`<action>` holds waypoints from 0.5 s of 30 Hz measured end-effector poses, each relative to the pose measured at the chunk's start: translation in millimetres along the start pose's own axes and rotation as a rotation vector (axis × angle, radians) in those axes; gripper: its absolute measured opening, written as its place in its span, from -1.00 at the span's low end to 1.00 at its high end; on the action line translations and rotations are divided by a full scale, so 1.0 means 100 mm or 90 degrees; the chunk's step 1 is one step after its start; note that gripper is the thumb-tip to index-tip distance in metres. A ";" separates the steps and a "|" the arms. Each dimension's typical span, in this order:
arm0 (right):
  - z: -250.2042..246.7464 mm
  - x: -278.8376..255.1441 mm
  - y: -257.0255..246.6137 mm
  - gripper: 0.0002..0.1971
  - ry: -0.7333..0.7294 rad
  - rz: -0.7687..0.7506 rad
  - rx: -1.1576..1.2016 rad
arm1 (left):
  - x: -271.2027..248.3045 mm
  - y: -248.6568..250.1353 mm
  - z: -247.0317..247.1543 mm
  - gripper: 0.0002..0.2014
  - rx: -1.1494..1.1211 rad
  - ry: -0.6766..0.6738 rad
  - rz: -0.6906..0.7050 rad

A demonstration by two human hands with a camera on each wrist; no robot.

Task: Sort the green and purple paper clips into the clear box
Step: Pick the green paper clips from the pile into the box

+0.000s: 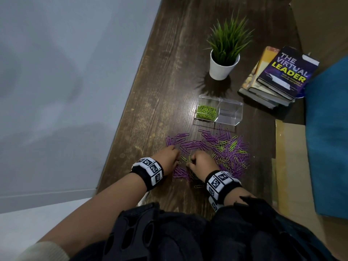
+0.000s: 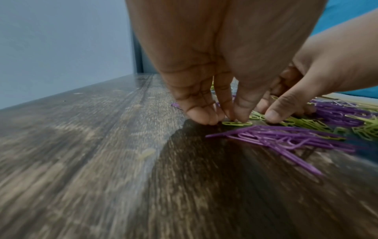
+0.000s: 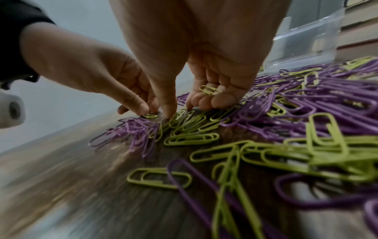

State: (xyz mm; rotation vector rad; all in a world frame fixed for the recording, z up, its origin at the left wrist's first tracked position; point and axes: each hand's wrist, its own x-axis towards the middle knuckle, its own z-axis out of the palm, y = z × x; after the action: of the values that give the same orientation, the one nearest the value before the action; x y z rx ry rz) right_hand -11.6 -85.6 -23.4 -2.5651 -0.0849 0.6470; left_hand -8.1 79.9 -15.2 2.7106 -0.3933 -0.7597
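Picking green clips out of the mixed pile (image 1: 222, 153) on the surface (image 1: 169, 91), left hand (image 1: 167, 157) pinching one green clip (image 2: 237, 123), right hand (image 1: 202, 162) cupping another (image 3: 209, 89); next, probably, dropping them beside the green clips in the clear box (image 1: 219, 110).

A long dark brown wooden table (image 1: 169, 87) with a streaky grain runs along a plain pale blue-grey wall (image 1: 66, 63). Soft grey shadows lie on the wall. Low down, the wall meets a light grey floor (image 1: 37, 219). On the table stands a small white pot with a spiky green plant (image 1: 225, 53), which throws a dark shadow on the wood. Near it sits a pile of books (image 1: 278, 76) with a dark purple one on top. Beside the table is something tan like cardboard (image 1: 293, 166) and a blue cloth thing (image 1: 329, 138).
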 end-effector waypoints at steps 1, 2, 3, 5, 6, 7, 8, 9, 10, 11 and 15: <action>0.02 0.00 -0.01 -0.77 0.006 -0.015 -0.010 | 0.00 0.01 0.00 -0.80 0.012 0.003 -0.003; 0.03 0.00 -0.01 -0.80 0.010 -0.030 -0.020 | 0.01 0.02 0.00 -0.80 0.029 0.004 -0.009; 0.03 0.00 -0.02 -0.83 0.008 -0.040 -0.026 | 0.01 0.04 0.00 -0.79 0.048 0.002 -0.017; 0.04 0.02 -0.02 -0.86 -0.003 -0.045 -0.026 | 0.03 0.06 0.00 -0.79 0.082 -0.005 -0.023; 0.03 0.02 -0.02 -0.87 -0.009 -0.045 -0.026 | 0.04 0.07 0.00 -0.79 0.094 -0.011 -0.023; 0.03 0.03 -0.02 -0.88 -0.017 -0.043 -0.028 | 0.06 0.07 0.00 -0.78 0.101 -0.018 -0.022; 0.02 0.03 -0.02 -0.88 -0.026 -0.043 -0.027 | 0.07 0.07 0.00 -0.76 0.104 -0.027 -0.019; 0.00 0.04 -0.02 -0.86 -0.036 -0.038 -0.021 | 0.08 0.06 0.00 -0.73 0.105 -0.037 -0.014; -0.01 0.05 -0.01 -0.85 -0.044 -0.028 -0.012 | 0.09 0.05 0.01 -0.71 0.108 -0.047 -0.007; -0.03 0.06 0.00 -0.85 -0.049 -0.013 0.003 | 0.10 0.05 0.02 -0.67 0.111 -0.057 0.001; -0.15 0.08 0.11 -0.90 -0.036 0.044 0.131 | 0.12 0.05 0.06 -0.66 0.086 -0.077 0.013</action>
State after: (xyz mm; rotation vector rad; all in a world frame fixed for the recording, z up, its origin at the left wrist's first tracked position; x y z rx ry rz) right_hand 2.3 -101.0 -20.7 -2.3609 0.0497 0.7164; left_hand -2.1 70.1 -23.6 2.7886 -0.5158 -0.9256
